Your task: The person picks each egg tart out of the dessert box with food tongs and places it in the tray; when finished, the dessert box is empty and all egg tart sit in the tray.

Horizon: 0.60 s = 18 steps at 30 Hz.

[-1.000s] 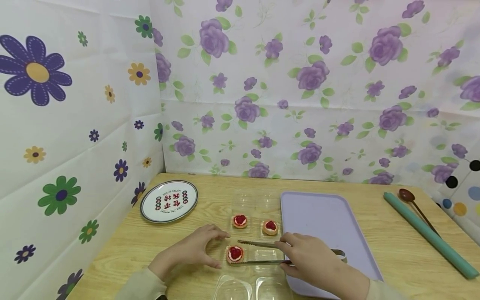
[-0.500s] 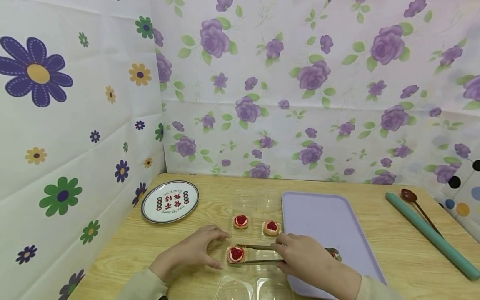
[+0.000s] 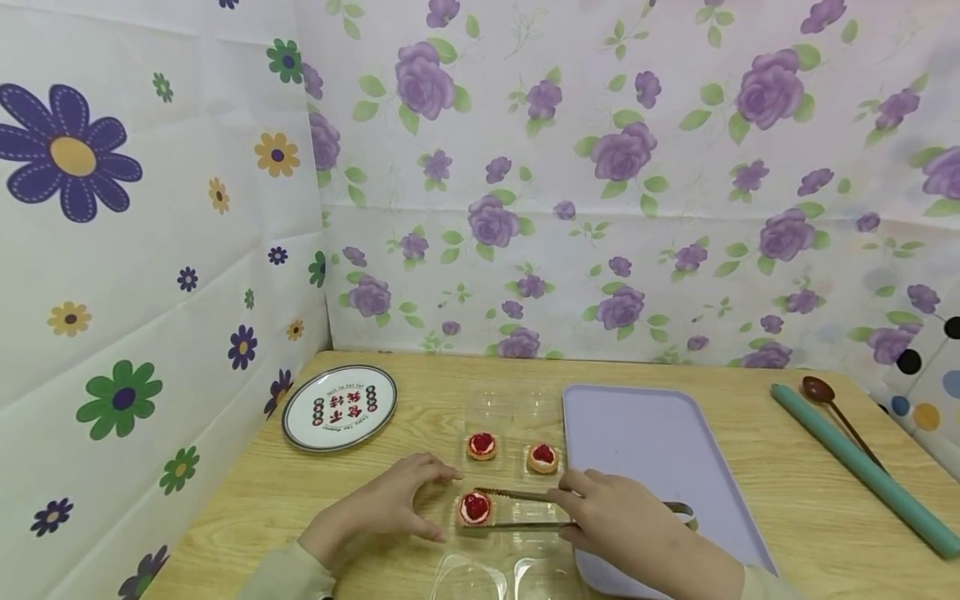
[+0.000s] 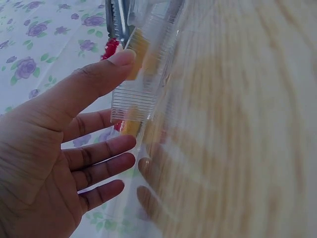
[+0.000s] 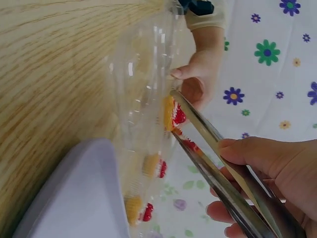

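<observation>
A: Tart (image 3: 475,507), where?
B: Btwn the tips of the metal tongs (image 3: 517,495), at the L cell of the clear plastic pack (image 3: 528,546). Red topping w/ white cream. Lifted or seated? Can't tell.
A: R hand (image 3: 618,512)?
B: Gripping the tongs, thumb on one arm.
A: L hand (image 3: 393,504)?
B: Holds nthg, fingers spread & relaxed, just L of the tart. Touching the pack? Can't tell.
A: Next out?
B: 2 more tarts (image 3: 482,446) just beyond, one L, one R, both in clear plastic.
A: Rest?
B: Lilac tray (image 3: 637,425) just R of the pack, partly behind R hand. White plate (image 3: 339,408) w/ red & black characters, far L. Teal roller (image 3: 862,471) + brown spoon (image 3: 817,390) side by side, far R. All on a wood-grain table (image 3: 420,400).
</observation>
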Available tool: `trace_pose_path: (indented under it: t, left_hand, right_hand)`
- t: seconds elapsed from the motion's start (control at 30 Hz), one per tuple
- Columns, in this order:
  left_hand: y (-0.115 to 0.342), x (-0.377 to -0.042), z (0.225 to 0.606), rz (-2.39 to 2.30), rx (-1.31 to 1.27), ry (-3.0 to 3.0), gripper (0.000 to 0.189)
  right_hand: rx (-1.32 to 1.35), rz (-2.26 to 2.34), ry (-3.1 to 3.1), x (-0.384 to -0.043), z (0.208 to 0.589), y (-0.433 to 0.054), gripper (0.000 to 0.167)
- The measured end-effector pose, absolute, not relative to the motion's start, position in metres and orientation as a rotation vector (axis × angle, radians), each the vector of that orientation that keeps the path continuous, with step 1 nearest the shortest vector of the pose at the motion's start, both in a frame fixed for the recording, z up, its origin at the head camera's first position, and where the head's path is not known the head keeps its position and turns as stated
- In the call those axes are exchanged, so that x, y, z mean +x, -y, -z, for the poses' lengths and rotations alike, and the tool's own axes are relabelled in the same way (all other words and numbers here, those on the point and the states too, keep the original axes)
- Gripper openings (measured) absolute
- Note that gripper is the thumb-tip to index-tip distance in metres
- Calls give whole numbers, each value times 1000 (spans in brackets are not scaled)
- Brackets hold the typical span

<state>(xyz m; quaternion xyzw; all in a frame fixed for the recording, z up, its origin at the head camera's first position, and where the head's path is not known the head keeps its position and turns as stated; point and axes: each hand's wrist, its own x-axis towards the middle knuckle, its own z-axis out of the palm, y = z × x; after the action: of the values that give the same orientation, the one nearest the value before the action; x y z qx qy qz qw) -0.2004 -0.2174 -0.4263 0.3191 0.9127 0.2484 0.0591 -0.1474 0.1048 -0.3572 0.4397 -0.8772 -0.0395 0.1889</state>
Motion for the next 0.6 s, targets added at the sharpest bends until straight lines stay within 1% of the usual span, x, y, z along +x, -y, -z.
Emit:
trace_pose_path:
  t: [0.33,0.6]
  left_hand:
    - [217,-200,426,-751,975,-2766,73]
    - [218,-201,427,-751,985,-2759,73]
  right_hand:
    - [1203,-13,2468,-142,347,-125,37]
    - [1105,-50,2495,-138,341,-150,40]
